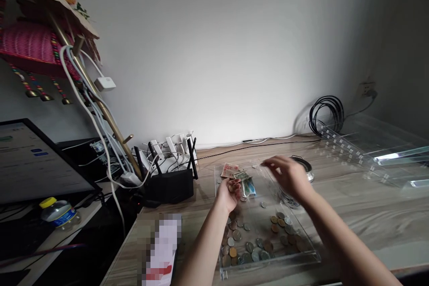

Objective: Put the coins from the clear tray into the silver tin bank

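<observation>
Two hands at work over a clear tray (268, 264) on the wood-grain worktop (351, 205). Loose coins (261, 243) lie scattered across its near half and a few folded banknotes (234, 170) sit at its far left corner.

My left hand (229, 193) hovers palm up and half curled just beside the notes, forearm angled in from the lower left. Whether a coin lies in that cupped palm I cannot tell. My right hand (288, 178) reaches in from the right, wrist raised, fingers stretched loosely toward the far edge and gripping nothing visible. A metal tin (306, 170) stands partly hidden behind it.

The coins look small, hard and flat – likely slick on the smooth plastic, so best pinched by the rim or slid to the tray's wall. The notes look light and limp, best taken at a folded edge.

A black router (169, 185) stands to the left, and a coiled cable (326, 114) hangs on the far wall.
</observation>
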Demonstrator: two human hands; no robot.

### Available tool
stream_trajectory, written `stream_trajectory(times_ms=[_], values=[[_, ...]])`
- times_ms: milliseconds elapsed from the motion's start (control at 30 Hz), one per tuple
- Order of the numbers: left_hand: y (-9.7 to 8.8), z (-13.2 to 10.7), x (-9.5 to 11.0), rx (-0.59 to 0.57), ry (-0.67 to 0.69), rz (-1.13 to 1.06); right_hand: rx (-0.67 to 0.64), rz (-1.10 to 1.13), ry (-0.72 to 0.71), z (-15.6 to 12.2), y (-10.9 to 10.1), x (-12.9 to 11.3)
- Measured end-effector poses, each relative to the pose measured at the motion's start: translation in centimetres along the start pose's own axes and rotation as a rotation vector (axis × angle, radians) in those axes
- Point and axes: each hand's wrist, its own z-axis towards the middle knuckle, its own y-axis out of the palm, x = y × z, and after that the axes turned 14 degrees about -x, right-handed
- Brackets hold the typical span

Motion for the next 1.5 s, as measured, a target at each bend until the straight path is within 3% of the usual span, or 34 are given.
stream_trajectory(times_ms=[67,100,200,400,467,533,633,800,867,967,1067,1233,1333,1400,1500], values=[[-0.3,0.1,0.2,0.055,0.049,-0.013,0.124,-0.04,0.169,-0.5,-2.0,2.7],[-0.4,0.1,0.3,0.059,0.062,-0.014,0.123,-0.077,0.26,-0.8,-2.8,4.1],[-0.2,0.1,0.2,0.072,0.068,0.016,-0.038,-0.144,0.431,-1.2,-3.8,7.1],[0.4,0.0,0.0,0.125,0.06,0.069,-0.189,-0.137,0.353,-1.2,-2.8,7.7],[0.6,-0.2,0.0,0.069,0.054,0.057,-0.169,-0.15,0.32,-1.1,-2.8,7.2],[0.8,-0.5,0.0,-0.039,0.048,0.042,-0.047,-0.151,0.276,-0.9,-2.7,6.1],[1.3,-1.0,-0.1,-0.192,0.004,0.016,0.089,-0.08,0.145,-0.4,-1.6,2.8],[2.0,-1.4,-0.2,-0.31,-0.068,0.016,-0.291,-0.019,-0.238,0.2,4.0,-3.5],[2.0,-1.4,-0.1,-0.307,-0.067,0.012,-0.366,-0.078,-0.242,0.5,5.8,-4.6],[2.0,-1.3,-0.2,-0.315,-0.069,0.017,-0.38,-0.115,-0.183,0.7,6.5,-4.6],[2.3,-1.5,-0.3,-0.352,-0.068,0.022,-0.336,-0.12,-0.18,0.4,5.9,-4.5],[2.9,-2.1,-0.4,-0.372,-0.113,0.064,-0.305,-0.146,-0.293,-0.1,5.6,-5.3],[2.9,-2.1,-0.5,-0.414,-0.105,0.083,-0.298,-0.122,-0.269,0.0,4.2,-4.8],[2.7,-1.8,-0.5,-0.418,-0.094,0.114,-0.234,-0.098,-0.184,-0.1,2.2,-3.3],[2.0,-1.2,-0.4,-0.342,-0.043,0.189,-0.056,-0.097,0.116,-0.6,-1.3,0.4]])
